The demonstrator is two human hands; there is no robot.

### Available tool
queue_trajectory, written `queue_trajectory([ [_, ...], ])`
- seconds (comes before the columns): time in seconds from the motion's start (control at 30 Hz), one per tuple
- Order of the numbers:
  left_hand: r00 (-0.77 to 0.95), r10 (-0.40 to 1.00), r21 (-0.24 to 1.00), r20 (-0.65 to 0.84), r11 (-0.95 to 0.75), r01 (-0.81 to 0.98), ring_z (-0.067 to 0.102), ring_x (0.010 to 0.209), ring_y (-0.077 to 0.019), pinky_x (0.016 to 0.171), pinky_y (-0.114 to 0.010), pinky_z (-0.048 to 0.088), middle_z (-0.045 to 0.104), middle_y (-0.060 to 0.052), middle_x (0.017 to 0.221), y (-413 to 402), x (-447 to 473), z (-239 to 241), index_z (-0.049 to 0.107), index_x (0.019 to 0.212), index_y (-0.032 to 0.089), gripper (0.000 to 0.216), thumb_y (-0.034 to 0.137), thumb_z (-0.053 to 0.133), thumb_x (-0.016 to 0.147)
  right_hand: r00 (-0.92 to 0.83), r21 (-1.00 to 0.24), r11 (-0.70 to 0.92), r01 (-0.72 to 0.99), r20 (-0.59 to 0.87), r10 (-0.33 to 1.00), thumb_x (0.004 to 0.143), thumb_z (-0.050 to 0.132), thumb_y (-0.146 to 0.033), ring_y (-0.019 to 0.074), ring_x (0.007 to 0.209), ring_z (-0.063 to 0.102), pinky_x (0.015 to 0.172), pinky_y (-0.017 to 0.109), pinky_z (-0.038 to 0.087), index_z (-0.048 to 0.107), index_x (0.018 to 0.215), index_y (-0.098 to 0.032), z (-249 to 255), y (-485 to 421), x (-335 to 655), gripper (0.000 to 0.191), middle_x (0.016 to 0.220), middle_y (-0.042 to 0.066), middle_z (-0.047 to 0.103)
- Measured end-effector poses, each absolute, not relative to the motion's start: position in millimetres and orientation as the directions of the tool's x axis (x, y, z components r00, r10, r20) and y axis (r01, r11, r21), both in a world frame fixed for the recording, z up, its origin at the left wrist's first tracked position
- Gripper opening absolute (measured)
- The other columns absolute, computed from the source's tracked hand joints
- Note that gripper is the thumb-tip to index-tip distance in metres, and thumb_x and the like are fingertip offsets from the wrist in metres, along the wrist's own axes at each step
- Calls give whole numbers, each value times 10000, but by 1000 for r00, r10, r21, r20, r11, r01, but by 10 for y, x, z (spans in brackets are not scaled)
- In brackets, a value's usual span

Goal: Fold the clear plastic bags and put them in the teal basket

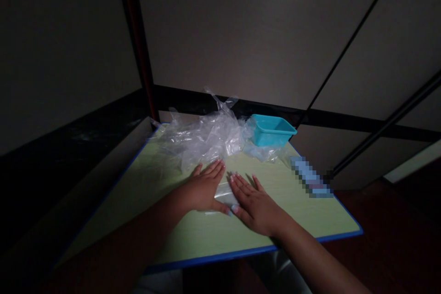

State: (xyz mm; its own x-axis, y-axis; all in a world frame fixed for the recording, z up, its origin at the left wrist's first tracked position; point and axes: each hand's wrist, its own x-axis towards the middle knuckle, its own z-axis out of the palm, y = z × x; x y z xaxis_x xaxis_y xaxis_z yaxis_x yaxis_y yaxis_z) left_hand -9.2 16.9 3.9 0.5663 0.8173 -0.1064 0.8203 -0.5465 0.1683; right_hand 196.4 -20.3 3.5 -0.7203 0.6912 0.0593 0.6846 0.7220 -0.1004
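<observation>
A small flat piece of clear plastic film (224, 192) lies on the pale green table (165, 183). My left hand (204, 188) presses flat on its left side, fingers stretched out and pointing away from me. On the film's right side my right hand (254, 206) also lies flat, fingers spread. The two thumbs nearly meet at the film's near edge. Neither hand grips anything.
A crumpled heap of clear plastic bags (203, 135) sits at the table's far side. A turquoise plastic bin (272, 129) stands at the far right corner. A blurred-out object (311, 177) lies near the right edge. The table has a blue rim (213, 257); walls surround it.
</observation>
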Motion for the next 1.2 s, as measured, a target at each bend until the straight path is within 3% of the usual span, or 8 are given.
queue_trajectory([
  [0.13, 579, 812, 161, -68, -564, 810, -4, 1351, -282, 1057, -505, 44, 18, -154, 1466, 189, -110, 57, 57, 1411, 85, 1179, 798, 462, 564, -699, -100, 698, 709, 31, 714, 911, 232, -489, 220, 1347, 59, 1069, 501, 55, 146, 1408, -92, 46, -207, 1943, 641, 1450, 153, 128],
  [0.2, 580, 814, 177, -35, -566, 805, 27, 1353, -264, 1063, -489, 65, 51, -137, 1470, 199, -112, 75, 58, 1413, 104, 1051, 725, 453, 663, -688, -106, 686, 720, 16, 725, 911, 216, -498, 225, 1347, 56, 1069, 501, 57, 148, 1406, -82, 59, -208, 1932, 651, 1452, 155, 116],
  [0.33, 518, 848, 316, 116, -526, 790, 118, 1348, -207, 1069, -439, 149, 146, -113, 1469, 243, -116, 126, 91, 1413, 123, 641, 467, 245, 895, -665, -112, 661, 742, 7, 747, 903, 204, -522, 243, 1346, 54, 1063, 517, 47, 123, 1408, -69, 75, -197, 1902, 684, 1454, 157, 94],
  [0.53, 421, 801, 506, 426, -596, 623, 235, 1318, -175, 1076, -354, 209, 270, -92, 1441, 257, -117, 179, 226, 1388, 143, 512, 352, 216, 921, -564, -117, 556, 823, -49, 824, 857, 170, -610, 265, 1344, -21, 1056, 513, -9, 28, 1408, -29, 80, -68, 1756, 813, 1455, 174, 17],
  [0.67, 556, 775, 470, 301, -628, 621, 209, 1326, -194, 1084, -433, 163, 241, -78, 1451, 198, -40, 127, 201, 1399, 176, 515, 366, 232, 920, -550, -138, 536, 833, -87, 831, 815, 238, -646, 279, 1339, -57, 1051, 515, -20, 32, 1412, -47, 65, 109, 1642, 870, 1457, 166, -20],
  [0.83, 673, 731, 413, 113, -650, 638, 77, 1351, -182, 1092, -413, 131, 126, -85, 1475, 153, 62, 46, 96, 1414, 138, 591, 443, 212, 921, -597, -176, 579, 796, -64, 800, 801, 319, -606, 293, 1339, -19, 1044, 527, -24, 74, 1424, -146, 7, 220, 1604, 812, 1469, 134, 26],
  [1.07, 619, 783, 386, 55, -589, 710, -5, 1349, -182, 1100, -378, 117, 5, -83, 1478, 67, 121, 44, 34, 1415, 123, 621, 486, 129, 920, -619, -192, 599, 777, -64, 783, 801, 354, -546, 296, 1336, -34, 1043, 522, -28, 57, 1425, -165, -15, 222, 1613, 790, 1467, 134, 6],
  [1.2, 565, 825, 325, 27, -542, 775, -3, 1348, -205, 1099, -385, 111, 20, -106, 1475, 40, 162, 44, 68, 1412, 92, 659, 514, 133, 909, -607, -196, 586, 786, -68, 792, 797, 374, -484, 285, 1337, -45, 1045, 517, -20, 35, 1424, -138, -10, 230, 1610, 792, 1466, 135, -3],
])
